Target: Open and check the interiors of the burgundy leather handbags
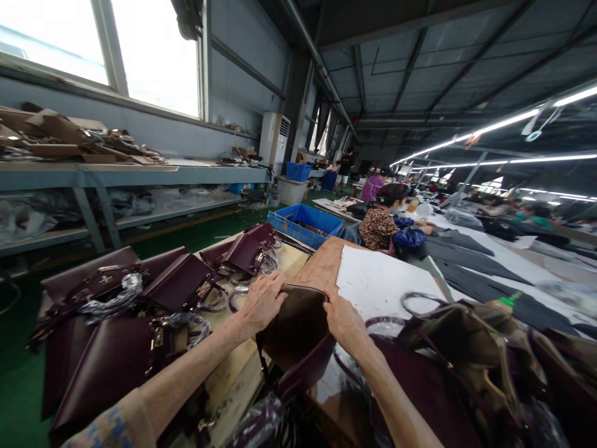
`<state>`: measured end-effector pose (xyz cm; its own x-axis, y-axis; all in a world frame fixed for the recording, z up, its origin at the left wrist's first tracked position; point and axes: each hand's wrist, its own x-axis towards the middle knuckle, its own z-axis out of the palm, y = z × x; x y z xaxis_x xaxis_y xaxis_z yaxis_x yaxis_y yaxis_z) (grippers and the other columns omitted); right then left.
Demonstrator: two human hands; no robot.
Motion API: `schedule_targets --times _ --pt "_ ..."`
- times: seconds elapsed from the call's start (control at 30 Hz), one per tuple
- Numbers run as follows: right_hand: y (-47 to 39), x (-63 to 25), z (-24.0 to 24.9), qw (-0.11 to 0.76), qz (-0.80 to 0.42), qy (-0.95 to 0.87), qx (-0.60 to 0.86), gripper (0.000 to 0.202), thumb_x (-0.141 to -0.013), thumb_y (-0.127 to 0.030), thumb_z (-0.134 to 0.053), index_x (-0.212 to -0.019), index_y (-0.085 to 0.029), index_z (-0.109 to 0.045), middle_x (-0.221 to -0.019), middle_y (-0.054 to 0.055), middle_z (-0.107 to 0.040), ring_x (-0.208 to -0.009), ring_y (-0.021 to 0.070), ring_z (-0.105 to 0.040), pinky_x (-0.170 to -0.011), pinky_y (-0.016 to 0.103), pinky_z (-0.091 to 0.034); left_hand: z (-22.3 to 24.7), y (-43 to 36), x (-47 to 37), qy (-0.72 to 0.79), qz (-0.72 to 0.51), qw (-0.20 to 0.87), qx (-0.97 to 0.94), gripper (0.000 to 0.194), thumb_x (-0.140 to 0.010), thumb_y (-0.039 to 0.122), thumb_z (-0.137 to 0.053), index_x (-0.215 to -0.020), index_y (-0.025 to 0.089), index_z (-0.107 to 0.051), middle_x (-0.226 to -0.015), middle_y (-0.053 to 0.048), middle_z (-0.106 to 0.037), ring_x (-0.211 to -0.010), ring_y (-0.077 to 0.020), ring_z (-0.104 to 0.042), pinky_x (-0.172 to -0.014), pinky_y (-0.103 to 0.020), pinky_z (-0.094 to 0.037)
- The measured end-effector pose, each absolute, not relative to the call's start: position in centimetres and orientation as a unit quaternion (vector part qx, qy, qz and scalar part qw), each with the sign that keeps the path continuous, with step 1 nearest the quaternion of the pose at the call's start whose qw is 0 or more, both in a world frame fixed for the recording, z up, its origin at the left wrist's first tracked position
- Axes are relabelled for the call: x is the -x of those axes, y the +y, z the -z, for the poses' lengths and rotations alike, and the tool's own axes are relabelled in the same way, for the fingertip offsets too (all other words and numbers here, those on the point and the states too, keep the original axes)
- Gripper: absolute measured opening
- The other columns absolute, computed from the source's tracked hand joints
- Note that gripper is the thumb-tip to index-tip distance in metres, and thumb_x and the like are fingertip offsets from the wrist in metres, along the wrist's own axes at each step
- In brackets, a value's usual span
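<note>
— What fills the scene, starting with the biggest thing?

— A long factory hall; a grey shelf rack (116, 175) runs along the left wall under the windows, loaded with cardboard scraps; a row of worktables stretches away on the right under strip lights, with dark fabric sheets (471, 261) laid across them; a person in a leopard-print top (379, 228) sits at the far end of the near table (317, 267).

— And on the near table itself?

— A large white paper sheet (382, 283) lies right of centre; to the left sits a spread of finished burgundy handbags (116, 311), flaps shut, metal clasps showing, handles wrapped in clear plastic; at the near right lies a heap of unfinished bags (466, 367), burgundy outside and tan within; a blue plastic crate (305, 224) stands just beyond the far edge.

— Where is the bag being worked on?

— The open burgundy bag (298, 342) is near the centre, between the two forearms, its brown lining facing up.

— What are the hands doing?

— The left hand (261, 303) is curled over the bag's left rim, fingers hooked inside the opening, grasping it; the right hand (344, 320) grips the right rim the same way, fingertips tucked over the edge; both are closed on the bag's mouth and hold it wide.
</note>
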<state>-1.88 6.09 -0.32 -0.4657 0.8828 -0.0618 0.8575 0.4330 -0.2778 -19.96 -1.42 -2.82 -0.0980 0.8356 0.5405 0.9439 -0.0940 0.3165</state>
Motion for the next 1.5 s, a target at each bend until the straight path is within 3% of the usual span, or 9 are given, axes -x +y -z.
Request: schedule_targets --times 0.13,0.27,0.4,0.67,0.9,1.0,1.17,1.33,1.5 --pt "6.0 1.8 0.4 0.043 -0.129 -0.847 0.514 0.039 -0.087 -0.023 -0.030 -0.124 -0.025 -0.041 -0.108 0.008 -0.059 -0.101 0.0214 -0.054 -0.082 0.030 -0.036 3.0 -1.8 19.5 -0.632 0.320 0.193 0.679 0.012 -0.082 0.012 -0.047 -0.081 0.019 -0.057 -0.102 -0.004 -0.055 -0.100 -0.0188 -0.046 -0.091 -0.036 -0.035" --pt "5.6 1.9 0.3 0.045 -0.114 -0.848 0.516 0.040 -0.087 -0.023 -0.029 -0.125 -0.024 -0.040 -0.108 0.008 -0.059 -0.099 0.0231 -0.055 -0.079 0.032 -0.037 3.9 -2.5 18.9 -0.627 0.270 0.252 0.686 0.015 -0.084 0.012 -0.044 -0.083 0.019 -0.057 -0.100 -0.005 -0.055 -0.094 -0.0190 -0.045 -0.087 -0.036 -0.037" --pt "5.0 2.1 -0.2 0.062 -0.098 -0.846 0.520 0.038 -0.087 -0.022 -0.028 -0.123 -0.023 -0.042 -0.104 0.009 -0.061 -0.096 0.0240 -0.056 -0.078 0.032 -0.036 4.8 -3.0 18.9 -0.600 0.227 0.260 0.722 0.014 -0.085 0.014 -0.043 -0.085 0.017 -0.056 -0.089 -0.004 -0.057 -0.082 -0.0179 -0.045 -0.078 -0.033 -0.039" --pt "4.9 2.2 -0.2 0.082 -0.085 -0.846 0.519 0.036 -0.086 -0.021 -0.031 -0.119 -0.021 -0.045 -0.101 0.008 -0.062 -0.093 0.0212 -0.056 -0.078 0.029 -0.036 4.9 -3.7 19.2 -0.570 0.250 0.263 0.737 0.020 -0.089 0.017 -0.036 -0.091 0.018 -0.057 -0.091 -0.005 -0.059 -0.087 -0.0185 -0.046 -0.079 -0.034 -0.037" --pt "4.9 2.3 -0.2 0.097 -0.118 -0.839 0.523 0.036 -0.086 -0.023 -0.032 -0.120 -0.023 -0.045 -0.101 0.009 -0.062 -0.093 0.0221 -0.057 -0.075 0.030 -0.038 3.7 -3.2 18.3 -0.602 0.295 0.226 0.707 0.015 -0.084 0.015 -0.044 -0.095 0.018 -0.054 -0.075 -0.004 -0.058 -0.081 -0.0190 -0.047 -0.077 -0.035 -0.038" --pt "5.2 2.0 -0.3 0.123 -0.157 -0.838 0.508 0.034 -0.084 -0.027 -0.039 -0.116 -0.025 -0.051 -0.102 0.006 -0.063 -0.096 0.0211 -0.055 -0.077 0.029 -0.037 3.5 -2.7 18.4 -0.615 0.309 0.186 0.701 0.016 -0.081 0.015 -0.048 -0.096 0.018 -0.053 -0.077 -0.004 -0.057 -0.080 -0.0196 -0.048 -0.076 -0.035 -0.040" --pt "6.4 1.1 -0.1 0.176 -0.253 -0.835 0.457 0.029 -0.080 -0.027 -0.042 -0.102 -0.024 -0.060 -0.097 0.001 -0.065 -0.091 0.0179 -0.056 -0.077 0.026 -0.038 3.0 -2.1 19.8 -0.631 0.452 0.106 0.621 0.024 -0.074 0.012 -0.054 -0.097 0.018 -0.051 -0.102 -0.006 -0.054 -0.100 -0.0199 -0.047 -0.088 -0.035 -0.040" --pt "7.4 0.9 0.0 0.195 -0.342 -0.826 0.403 0.026 -0.075 -0.027 -0.044 -0.088 -0.018 -0.065 -0.081 0.000 -0.067 -0.080 0.0171 -0.058 -0.072 0.025 -0.040 2.0 -1.7 21.9 -0.649 0.428 -0.140 0.614 0.010 -0.072 0.023 -0.056 -0.079 0.017 -0.061 -0.075 0.000 -0.060 -0.075 -0.0156 -0.055 -0.071 -0.027 -0.043" --pt "8.1 0.8 0.0 0.198 -0.355 -0.831 0.380 0.026 -0.074 -0.029 -0.045 -0.086 -0.018 -0.066 -0.079 0.000 -0.067 -0.077 0.0174 -0.058 -0.069 0.025 -0.039 1.8 -1.3 23.4 -0.594 0.426 -0.266 0.629 0.017 -0.070 0.027 -0.057 -0.078 0.014 -0.066 -0.080 -0.002 -0.060 -0.076 -0.0143 -0.054 -0.067 -0.022 -0.041"
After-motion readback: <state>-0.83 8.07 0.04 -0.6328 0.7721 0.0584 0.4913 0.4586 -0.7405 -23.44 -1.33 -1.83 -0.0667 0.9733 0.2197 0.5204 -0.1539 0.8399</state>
